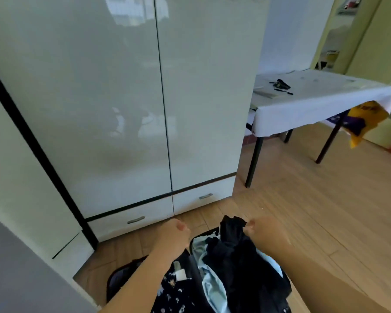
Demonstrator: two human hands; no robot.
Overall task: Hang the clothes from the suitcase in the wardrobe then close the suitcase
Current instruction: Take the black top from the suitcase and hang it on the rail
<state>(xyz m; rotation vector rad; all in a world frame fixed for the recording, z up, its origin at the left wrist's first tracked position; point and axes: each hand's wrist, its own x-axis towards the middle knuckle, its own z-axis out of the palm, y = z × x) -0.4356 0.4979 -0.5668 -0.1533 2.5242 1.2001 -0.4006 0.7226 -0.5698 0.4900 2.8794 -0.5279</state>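
An open suitcase [196, 242] lies on the wooden floor at the bottom of the head view, lined in pale blue. My right hand [265, 231] pinches the top of a dark navy garment [237, 251] and holds it up above the suitcase. My left hand [174, 232] is a closed fist just left of it, and I cannot see anything in it. A dark patterned garment [178, 292] lies in the left half. The glossy white wardrobe [122, 98] stands ahead with both doors shut.
Two drawers with metal handles [136, 219] run along the wardrobe's base. To the right stands a table [314, 105] with a white cloth, pens and papers on it. A yellow bag [361, 120] hangs beyond it. Wooden floor stretches to the right.
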